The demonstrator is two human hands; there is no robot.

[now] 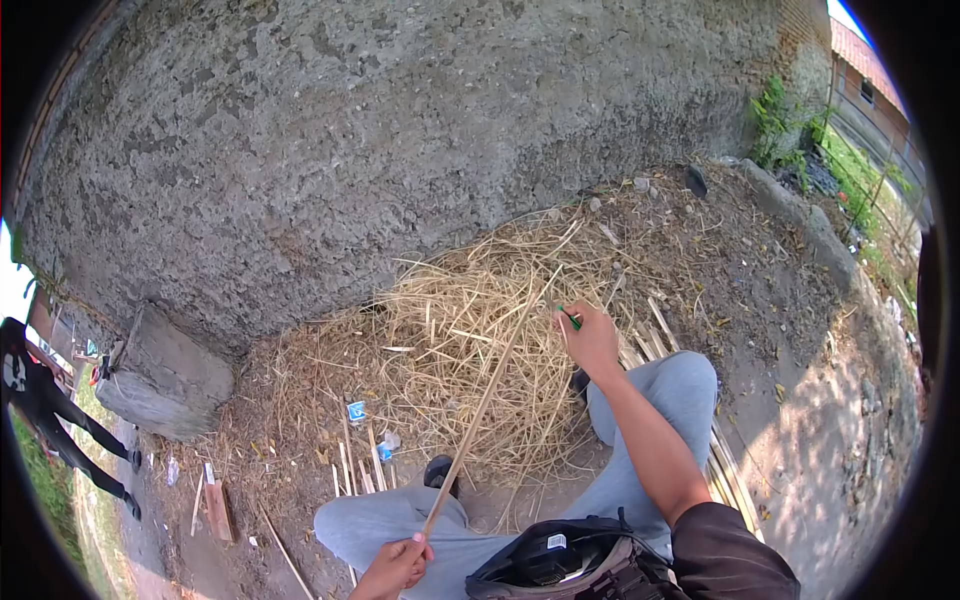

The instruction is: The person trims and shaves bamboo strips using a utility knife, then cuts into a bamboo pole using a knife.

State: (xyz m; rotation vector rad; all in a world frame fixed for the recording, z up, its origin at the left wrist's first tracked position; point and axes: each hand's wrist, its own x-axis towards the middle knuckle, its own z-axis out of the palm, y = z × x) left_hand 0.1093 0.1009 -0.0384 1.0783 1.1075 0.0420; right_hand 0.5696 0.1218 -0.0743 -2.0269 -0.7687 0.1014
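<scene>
Green-handled tool (573, 320) in right grip (592, 340) — pale strip (486, 400) in left grip (398, 568)

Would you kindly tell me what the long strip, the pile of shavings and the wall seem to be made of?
The long strip: probably bamboo or wood, matt and unvarnished, judging by its pale tan colour. The pile of shavings: perhaps the same material, raw, in thin straw-coloured slivers. The wall: apparently weathered render or masonry, rough, grey and pitted.

The stick (478, 420) is tan, the handle (573, 318) green, the shavings (470, 335) straw-yellow, the wall (400, 130) mottled grey, the trousers (370, 522) bluish-grey, the sleeve (730, 556) dark brown.
</scene>
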